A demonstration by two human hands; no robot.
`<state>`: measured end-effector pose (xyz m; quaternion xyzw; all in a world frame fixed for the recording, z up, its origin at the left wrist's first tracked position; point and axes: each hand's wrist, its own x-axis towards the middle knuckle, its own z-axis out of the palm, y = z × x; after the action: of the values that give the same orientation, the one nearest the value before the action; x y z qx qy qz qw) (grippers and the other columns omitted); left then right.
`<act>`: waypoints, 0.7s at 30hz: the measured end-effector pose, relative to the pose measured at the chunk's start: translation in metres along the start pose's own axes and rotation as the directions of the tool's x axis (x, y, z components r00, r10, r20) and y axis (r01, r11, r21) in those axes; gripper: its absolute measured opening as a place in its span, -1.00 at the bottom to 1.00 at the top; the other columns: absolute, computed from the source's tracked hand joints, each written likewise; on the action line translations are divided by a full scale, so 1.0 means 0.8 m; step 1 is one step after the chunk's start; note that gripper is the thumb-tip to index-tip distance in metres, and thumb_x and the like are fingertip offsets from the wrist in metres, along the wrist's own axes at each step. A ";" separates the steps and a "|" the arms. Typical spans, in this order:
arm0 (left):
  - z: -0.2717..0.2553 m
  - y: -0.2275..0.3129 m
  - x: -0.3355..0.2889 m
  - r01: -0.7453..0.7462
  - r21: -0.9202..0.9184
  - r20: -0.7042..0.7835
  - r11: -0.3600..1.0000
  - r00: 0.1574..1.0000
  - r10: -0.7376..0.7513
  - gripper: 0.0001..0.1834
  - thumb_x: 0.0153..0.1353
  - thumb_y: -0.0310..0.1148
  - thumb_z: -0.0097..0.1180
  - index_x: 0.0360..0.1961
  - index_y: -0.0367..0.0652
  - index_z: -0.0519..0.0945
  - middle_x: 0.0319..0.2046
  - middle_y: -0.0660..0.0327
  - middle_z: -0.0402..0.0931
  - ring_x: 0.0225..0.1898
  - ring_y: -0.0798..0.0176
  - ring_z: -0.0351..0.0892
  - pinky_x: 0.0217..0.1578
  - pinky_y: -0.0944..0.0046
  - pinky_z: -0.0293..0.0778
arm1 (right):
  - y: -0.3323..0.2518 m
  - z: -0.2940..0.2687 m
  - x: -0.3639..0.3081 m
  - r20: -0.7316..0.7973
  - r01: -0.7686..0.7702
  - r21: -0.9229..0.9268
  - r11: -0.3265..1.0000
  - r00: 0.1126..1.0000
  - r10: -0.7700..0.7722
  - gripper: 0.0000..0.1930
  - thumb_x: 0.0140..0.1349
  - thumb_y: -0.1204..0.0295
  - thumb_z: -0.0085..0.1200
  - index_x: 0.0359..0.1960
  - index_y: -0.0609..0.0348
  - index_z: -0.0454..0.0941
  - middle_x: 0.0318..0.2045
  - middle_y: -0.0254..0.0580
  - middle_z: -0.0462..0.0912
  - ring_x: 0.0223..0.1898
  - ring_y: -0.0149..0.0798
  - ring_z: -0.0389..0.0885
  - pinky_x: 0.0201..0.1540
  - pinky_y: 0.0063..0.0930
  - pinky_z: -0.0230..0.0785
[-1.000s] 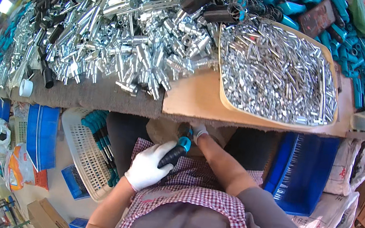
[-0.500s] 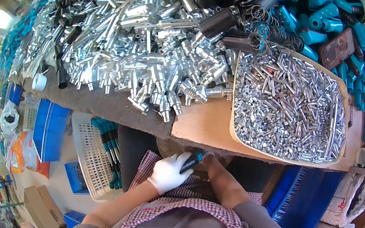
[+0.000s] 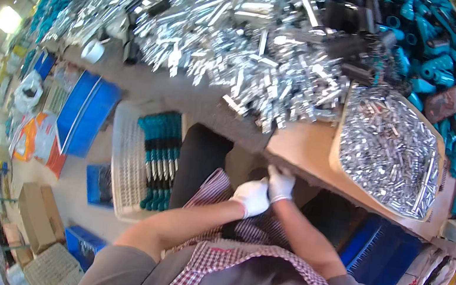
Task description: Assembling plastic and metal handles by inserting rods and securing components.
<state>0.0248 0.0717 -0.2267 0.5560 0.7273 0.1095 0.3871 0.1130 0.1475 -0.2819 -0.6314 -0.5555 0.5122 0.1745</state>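
Both my hands wear white gloves and meet over my lap, just below the table's front edge. My left hand [image 3: 253, 198] is closed, its knuckles up; whatever lies under its fingers is hidden. Against it, slightly farther forward, my right hand [image 3: 280, 185] has its fingers bent and pressed together. Blur and the gloves keep me from seeing what it grips. Closest to the hands on the tabletop are a heap of shiny metal fittings [image 3: 275, 90] and a shallow cream tray [image 3: 336, 153] full of small metal pins and nuts.
Left of my legs stands a white perforated crate [image 3: 125, 156] with a row of teal-and-black tools [image 3: 161, 156]. Blue bins [image 3: 84, 114] lie beyond it. Another blue bin [image 3: 385, 260] is at my right. Teal housings [image 3: 439, 68] pile up at the table's far right.
The view has swung, so the table and crate appear shifted right. My left hand showed a dark, teal-tipped handle, now out of sight. My right hand, mostly hidden before, has come into view beside it.
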 end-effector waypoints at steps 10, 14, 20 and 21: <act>-0.020 0.013 -0.008 0.005 -0.036 0.089 0.999 0.996 -0.001 -0.59 0.08 -0.32 0.05 -0.06 -0.32 0.50 -0.21 -0.21 0.65 -0.15 -0.23 0.67 -0.13 -0.08 0.56 | 0.019 0.002 0.004 -0.036 0.143 0.105 0.984 0.989 -0.140 -0.72 0.20 0.47 0.14 -0.08 0.33 0.69 -0.09 -0.04 0.73 -0.04 -0.21 0.66 0.09 -0.39 0.44; -0.029 0.007 0.001 -0.041 0.053 0.136 0.998 0.990 0.034 -0.63 0.09 -0.34 0.00 -0.11 -0.32 0.57 -0.24 -0.20 0.65 -0.19 -0.21 0.68 -0.14 -0.07 0.57 | 0.039 0.003 0.029 -0.053 0.187 0.421 0.887 0.982 -0.182 -0.73 0.20 0.52 0.13 -0.07 0.25 0.71 -0.05 -0.09 0.72 -0.05 -0.26 0.64 0.13 -0.41 0.42; 0.007 -0.010 0.005 -0.032 0.005 0.062 0.999 0.998 0.032 -0.67 0.18 -0.31 -0.02 -0.11 -0.31 0.55 -0.31 -0.20 0.65 -0.21 -0.20 0.69 -0.17 -0.10 0.56 | 0.042 0.016 0.021 -0.078 0.068 -0.001 0.998 0.995 -0.068 -0.74 0.19 0.46 0.15 -0.12 0.29 0.70 -0.12 -0.08 0.75 -0.08 -0.20 0.68 0.06 -0.35 0.45; -0.025 0.008 -0.001 -0.028 0.001 0.095 1.000 0.995 0.027 -0.66 0.15 -0.33 0.00 -0.10 -0.32 0.54 -0.30 -0.20 0.65 -0.21 -0.20 0.69 -0.17 -0.10 0.57 | 0.053 0.008 0.031 -0.083 0.102 0.167 0.981 0.993 -0.089 -0.75 0.19 0.47 0.15 -0.12 0.29 0.71 -0.13 -0.08 0.75 -0.08 -0.21 0.68 0.07 -0.34 0.44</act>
<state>0.0156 0.0782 -0.2091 0.5711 0.7006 0.0874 0.4189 0.1264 0.1538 -0.3293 -0.6056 -0.5320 0.5250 0.2733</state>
